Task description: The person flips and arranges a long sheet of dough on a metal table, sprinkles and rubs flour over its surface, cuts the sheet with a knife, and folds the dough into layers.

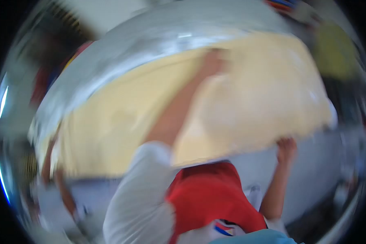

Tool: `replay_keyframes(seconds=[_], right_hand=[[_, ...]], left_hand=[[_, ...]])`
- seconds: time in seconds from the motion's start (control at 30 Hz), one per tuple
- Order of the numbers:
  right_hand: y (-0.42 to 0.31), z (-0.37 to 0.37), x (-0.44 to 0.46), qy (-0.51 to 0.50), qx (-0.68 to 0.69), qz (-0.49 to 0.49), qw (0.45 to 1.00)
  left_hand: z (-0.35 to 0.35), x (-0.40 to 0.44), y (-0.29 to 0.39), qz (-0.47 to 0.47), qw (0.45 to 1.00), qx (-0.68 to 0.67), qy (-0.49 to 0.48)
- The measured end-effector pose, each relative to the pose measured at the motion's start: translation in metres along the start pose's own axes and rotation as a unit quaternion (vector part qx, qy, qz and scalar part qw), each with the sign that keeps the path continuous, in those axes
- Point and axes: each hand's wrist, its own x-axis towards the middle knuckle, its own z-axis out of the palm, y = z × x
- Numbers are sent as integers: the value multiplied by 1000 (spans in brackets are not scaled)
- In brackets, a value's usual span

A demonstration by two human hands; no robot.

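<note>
A broad, pale yellow sheet, which looks like rolled dough point(256, 93), spreads over a grey metal table point(158, 36). My left hand point(215, 61) reaches across it to near its far edge. Motion smears that hand, so its fingers cannot be made out. At the near edge, my right hand point(286, 148) is closed, its fingers curled at the sheet's border. The whole picture is blurred, and fine detail on the sheet is lost.
At the far left, another person's hands point(53, 142) are at the sheet's left end. My red apron point(215, 195) is against the near side. A blurred yellow-green shape point(335, 51) stands beyond the right end.
</note>
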Motion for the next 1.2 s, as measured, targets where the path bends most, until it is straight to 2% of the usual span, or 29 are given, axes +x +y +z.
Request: replay_keyframes(seconds=[0.03, 0.07, 0.1, 0.13, 0.17, 0.23, 0.3, 0.33, 0.37, 0.43, 0.47, 0.5, 0.53, 0.57, 0.6, 0.63, 0.67, 0.73, 0.77, 0.8, 0.83, 0.87, 0.9, 0.97, 1.0, 1.07, 1.13, 1.2], right_hand=[[-9, 18, -8, 16, -89, -10, 996], [-14, 27, -9, 33, -64, 27, 997], [-18, 57, -16, 127, -77, 52, 988], [-19, 74, -26, 137, -57, 38, 988], [-19, 74, -31, 135, -100, 53, 984], [-39, 73, -31, 119, -132, 69, 982], [-48, 76, -32, 89, -123, 87, 985], [-47, 78, -32, 73, -188, 57, 978], [-49, 72, -29, 58, -252, 25, 966], [-46, 29, 3, -1, -230, 46, 972], [-48, 11, 21, -46, -206, 63, 976], [-58, -2, 32, -54, -203, 60, 976], [-66, -12, 42, -118, -225, 67, 965], [-68, -13, 48, -181, -248, 74, 949], [-69, 4, 39, -191, -246, 70, 948], [-66, 37, 15, -122, -271, 52, 953], [-59, 62, 1, -53, -292, 35, 954], [-51, 63, 11, -53, -326, 58, 942], [-54, 55, 19, -38, -359, 77, 929], [-57, -6, 61, -190, -568, -24, 800], [-55, 14, 53, -195, -569, -31, 798], [-50, 42, 40, -76, -501, 0, 862], [-47, 65, 25, 46, -421, 31, 905], [-49, 62, 22, 35, -463, 10, 885], [-49, 62, 19, 28, -504, -6, 863], [-51, 71, 16, 32, -490, 4, 871], [-50, 67, 20, 36, -480, 16, 876], [-50, 63, 21, 16, -531, -8, 847]], left_hand=[[64, 30, -18, 52, 993, -14, 106], [37, 20, 29, 9, 997, 80, -6], [41, 13, 50, 68, 992, 8, 109], [41, 8, 73, 59, 988, 15, 139], [5, -23, 105, 48, 992, -27, 111], [-25, -63, 118, 88, 977, -42, 188], [-35, -94, 72, 49, 969, 31, 241], [-45, -114, 34, 43, 949, 55, 308], [-69, -144, 0, -36, 945, 63, 318], [-121, -220, -72, -151, 888, 126, 416], [-167, -266, -95, -236, 863, 233, 382], [-211, -311, -126, -335, 832, 226, 380], [-275, -353, -128, -521, 788, 139, 297], [-331, -383, -104, -594, 717, 224, 287], [-379, -424, -108, -646, 668, 242, 280], [-415, -468, -113, -638, 641, 287, 317], [-454, -517, -121, -658, 618, 303, 304], [-512, -586, -111, -707, 592, 314, 226], [-529, -595, -93, -709, 587, 311, 235], [-544, -599, -66, -737, 560, 292, 241], [-554, -600, -42, -764, 532, 272, 244], [-560, -602, -25, -764, 532, 267, 250], [-565, -603, -10, -765, 507, 289, 273], [-574, -620, -19, -764, 483, 306, 299], [-582, -638, -32, -756, 494, 312, 296], [-592, -652, -44, -747, 504, 315, 300], [-597, -654, -42, -797, 512, 258, 192], [-599, -673, -62, -790, 517, 256, 208]])
